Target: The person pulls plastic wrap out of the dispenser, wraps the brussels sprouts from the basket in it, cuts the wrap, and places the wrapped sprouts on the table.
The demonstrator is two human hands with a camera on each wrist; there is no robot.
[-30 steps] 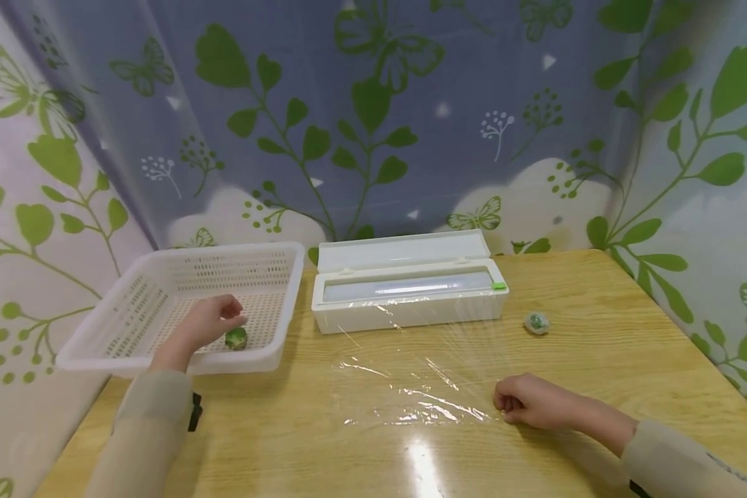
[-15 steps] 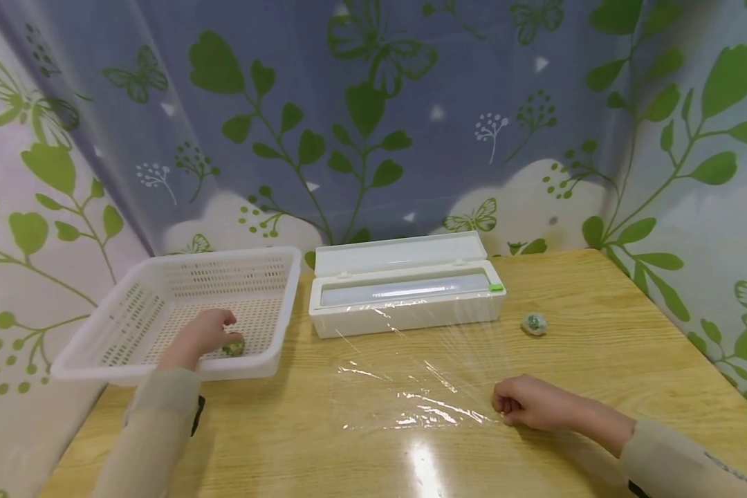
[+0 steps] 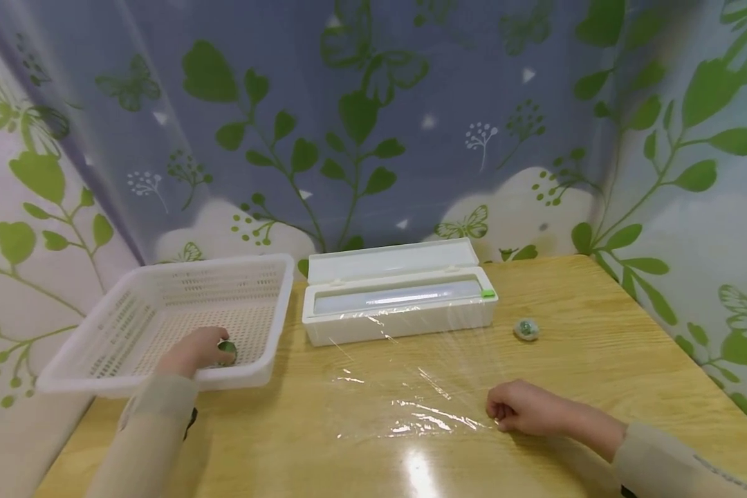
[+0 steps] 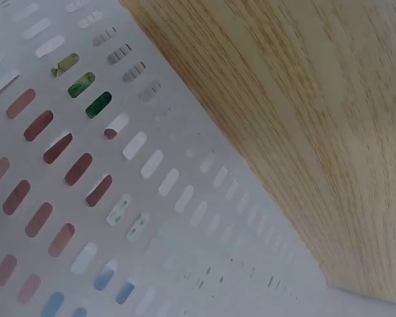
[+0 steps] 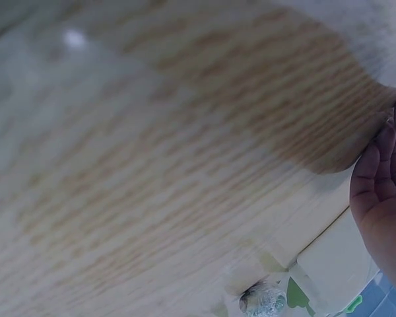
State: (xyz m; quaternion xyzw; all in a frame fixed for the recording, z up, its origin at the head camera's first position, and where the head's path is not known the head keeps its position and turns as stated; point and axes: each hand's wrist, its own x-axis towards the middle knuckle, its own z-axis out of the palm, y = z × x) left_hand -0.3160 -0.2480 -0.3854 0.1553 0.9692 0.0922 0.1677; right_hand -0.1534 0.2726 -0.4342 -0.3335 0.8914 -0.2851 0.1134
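Note:
Inside the white basket (image 3: 274, 346), my left hand (image 3: 193, 351) has its fingers and thumb around a small green Brussels sprout (image 3: 227, 351). In the left wrist view the basket's slotted wall (image 4: 158, 218) hides most of this, with green and skin showing through the slots. My right hand (image 3: 526, 408) pinches the near right corner of a clear sheet of cling film (image 3: 411, 394), low over the table. That film runs back to a roll (image 3: 398, 296) in a white dispenser box (image 3: 404, 325), whose lid (image 3: 392, 261) is raised.
A film-wrapped green and white ball (image 3: 526, 329) lies on the wooden table (image 3: 573, 297), right of the dispenser. A green slider (image 3: 487, 294) sits at the box's right end. Behind the table hangs a leaf-patterned curtain (image 3: 386, 138).
My left hand has lowered in the basket and closed its fingers around the Brussels sprout. The right hand keeps its pinch on the film. The head view has shifted slightly.

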